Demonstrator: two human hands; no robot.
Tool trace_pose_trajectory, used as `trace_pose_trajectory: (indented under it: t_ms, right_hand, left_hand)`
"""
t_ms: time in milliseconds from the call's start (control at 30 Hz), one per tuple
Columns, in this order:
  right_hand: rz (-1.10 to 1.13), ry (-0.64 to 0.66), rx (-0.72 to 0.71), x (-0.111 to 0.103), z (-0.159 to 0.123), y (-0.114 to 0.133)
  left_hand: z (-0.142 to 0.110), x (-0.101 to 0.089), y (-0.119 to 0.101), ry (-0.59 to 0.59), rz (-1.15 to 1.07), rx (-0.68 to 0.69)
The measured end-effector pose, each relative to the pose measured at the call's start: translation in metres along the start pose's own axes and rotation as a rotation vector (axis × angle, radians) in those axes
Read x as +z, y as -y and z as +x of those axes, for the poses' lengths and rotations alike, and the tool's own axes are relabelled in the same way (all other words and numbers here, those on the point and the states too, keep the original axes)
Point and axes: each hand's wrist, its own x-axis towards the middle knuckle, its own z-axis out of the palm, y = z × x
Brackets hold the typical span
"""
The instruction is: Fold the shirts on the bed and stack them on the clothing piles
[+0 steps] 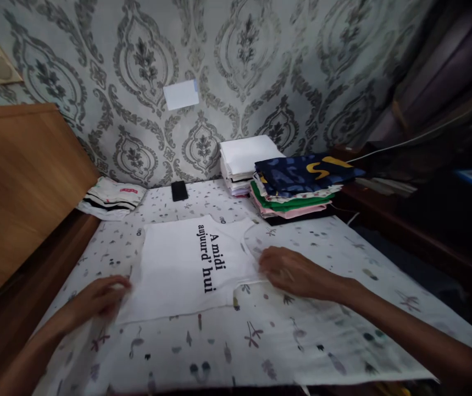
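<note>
A white sleeveless-looking shirt [173, 264] lies spread flat on its side across the patterned cloth, its neckline pointing right. Black lettering reading "A midi aujuurd' hui" runs across its chest. At the hem on the left, my left hand [101, 297] has bent fingers closed on the fabric edge, slightly smeared by motion. My right hand [285, 270] is closed on the shoulder edge near the neckline, and its fingertips are blurred. The bit of fabric inside each hand is hidden by the fingers.
Folded clothes stand in a white-topped stack [250, 157] and a stack topped with navy cloth [301, 173] at the back right. A smaller folded pile [114, 198] lies back left beside a wooden panel [21, 187]. A black phone [179, 191] rests near the wall on the patterned cloth [203, 357].
</note>
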Motion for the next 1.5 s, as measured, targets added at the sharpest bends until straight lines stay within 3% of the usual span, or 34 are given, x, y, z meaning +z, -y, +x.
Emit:
trace_pose_trajectory:
  t_ms: [100,200,333,433,533,633,733,800,867,1000,1067,1200,1333,1400,1500]
  right_hand:
    - [0.080,-0.060,0.120,-0.006,0.031,-0.005]
    - [0.032,-0.081,0.158,0.001,0.095,-0.013]
    - [-0.051,-0.125,0.337,0.026,0.181,-0.026]
    - [-0.060,-0.143,0.380,0.046,0.215,-0.033]
    - [-0.039,-0.154,0.349,0.060,0.223,-0.039]
    - [0.009,-0.184,0.328,0.066,0.223,-0.046]
    - [0.049,-0.234,0.355,0.069,0.227,-0.051]
    - [0.053,-0.270,0.379,0.072,0.230,-0.051]
    - [0.045,-0.292,0.386,0.075,0.232,-0.049]
    - [0.033,-0.310,0.355,0.074,0.227,-0.050]
    - [0.026,-0.335,0.328,0.066,0.217,-0.056]
    - [-0.069,-0.373,0.307,0.049,0.178,-0.076]
    - [-0.204,-0.309,0.338,0.044,0.134,-0.088]
    - [-0.223,-0.292,0.384,0.045,0.119,-0.092]
    - [-0.205,-0.311,0.406,0.047,0.110,-0.094]
  left_hand:
    - [0.052,-0.020,-0.014,-0.212,0.223,0.172]
    - [0.119,-0.031,-0.033,-0.478,0.396,0.234]
    - [0.188,-0.029,-0.050,-0.516,0.425,0.231]
    - [0.206,-0.029,-0.049,-0.461,0.419,0.260]
    - [0.201,-0.037,-0.043,-0.375,0.385,0.300]
    - [0.188,-0.047,-0.041,-0.291,0.125,0.340]
    - [0.183,-0.052,-0.043,-0.301,-0.233,0.334]
    - [0.184,-0.051,-0.042,-0.353,-0.287,0.314]
    - [0.186,-0.047,-0.038,-0.426,-0.135,0.296]
    - [0.180,-0.040,-0.029,-0.577,0.542,0.189]
    - [0.171,-0.034,-0.033,-0.641,0.751,0.156]
    - [0.155,-0.002,-0.052,-0.672,0.772,0.358]
    - [0.141,0.058,-0.054,-0.479,0.742,0.571]
    - [0.133,0.082,-0.043,-0.401,0.800,0.576]
    - [0.119,0.094,-0.021,-0.400,0.856,0.518]
